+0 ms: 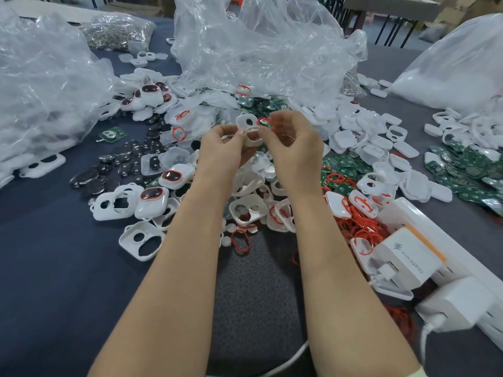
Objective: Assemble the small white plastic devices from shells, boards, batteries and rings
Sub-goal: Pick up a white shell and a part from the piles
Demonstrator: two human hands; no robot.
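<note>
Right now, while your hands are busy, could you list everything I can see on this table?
loose shells: many, white, scattered mid-table
held shell: one, white, raised at centre
boards: many, green, heaps at centre back and right
batteries: many, dark silver, left of centre
rings: tangled heap, red, lower right of centre
assembled devices: several, white with dark windows, left
plastic bags: three large, clear, left, back, right
power strip: one, white, lower right
chargers: two, white, on the strip
tablecloth: one, dark blue
left hand: pinches the held shell
right hand: pinches the held shell
</note>
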